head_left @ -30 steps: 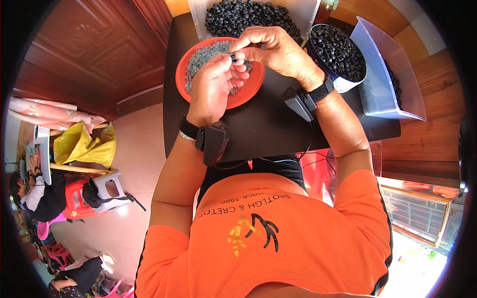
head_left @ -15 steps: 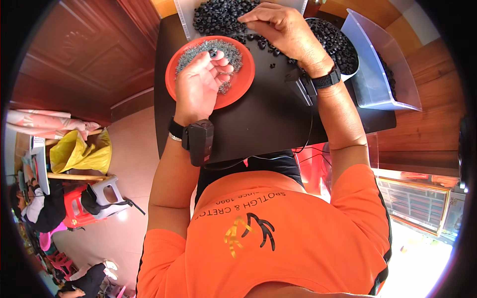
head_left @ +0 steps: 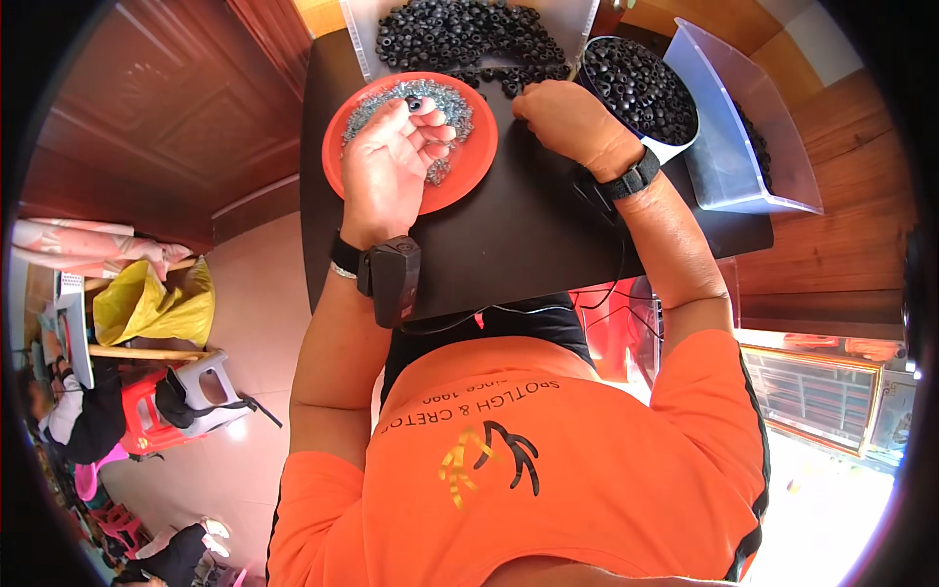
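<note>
My left hand hangs over a red plate of small silvery metal pieces. Its thumb and forefinger pinch one small round black part with a hole; the other fingers are loosely curled. To the right, my right hand is bent down at the dark tabletop, its fingers curled together beside loose black parts. Whether a piece is between those fingertips is hidden by the hand.
A clear bin of black parts lies open at the back. Right of my right hand stands a white round tub full of similar parts. Beyond it is a tilted translucent bin. A cable hangs from my right wrist over the dark table.
My right hand has come down and nearer from above the back bin to the tabletop, its fingers now turned downward. My left hand stays over the plate with the black part.
</note>
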`<state>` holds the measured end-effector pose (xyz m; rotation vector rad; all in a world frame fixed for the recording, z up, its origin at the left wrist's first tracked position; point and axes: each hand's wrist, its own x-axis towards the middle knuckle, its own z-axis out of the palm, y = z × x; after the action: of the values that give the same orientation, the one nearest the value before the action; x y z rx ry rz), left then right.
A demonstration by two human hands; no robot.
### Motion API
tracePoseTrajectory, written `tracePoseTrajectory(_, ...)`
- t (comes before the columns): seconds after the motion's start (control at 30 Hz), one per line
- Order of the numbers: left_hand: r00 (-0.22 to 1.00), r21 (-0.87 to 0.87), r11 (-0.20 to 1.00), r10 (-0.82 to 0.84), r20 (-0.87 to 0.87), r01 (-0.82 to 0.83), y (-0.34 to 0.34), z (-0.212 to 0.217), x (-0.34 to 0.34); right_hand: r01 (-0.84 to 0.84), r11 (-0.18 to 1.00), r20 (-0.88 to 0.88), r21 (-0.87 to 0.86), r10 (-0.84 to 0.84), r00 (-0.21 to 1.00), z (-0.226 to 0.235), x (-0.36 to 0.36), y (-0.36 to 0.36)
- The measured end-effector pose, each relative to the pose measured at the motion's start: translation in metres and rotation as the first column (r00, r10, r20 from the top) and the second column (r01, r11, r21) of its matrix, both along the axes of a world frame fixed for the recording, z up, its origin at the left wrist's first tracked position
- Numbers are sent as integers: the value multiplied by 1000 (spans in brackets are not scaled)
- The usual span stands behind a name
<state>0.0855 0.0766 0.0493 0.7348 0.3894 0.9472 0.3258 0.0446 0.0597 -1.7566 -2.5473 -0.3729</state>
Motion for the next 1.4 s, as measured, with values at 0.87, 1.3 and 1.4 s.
tracePoseTrajectory(0.87,995,27,996,-85,47,83,-2,-4,3,-336,929,-876,153,285,389,43,-67,-4)
tracePoseTrajectory(1.3,965,50,987,-163,204,156,2,-9,5,-425,905,-941,30,-118,-316,10,-68,11)
tracePoseTrajectory(1.4,966,41,988,-157,206,151,2,-9,6,-412,911,-952,27,-103,-290,7,-67,11)
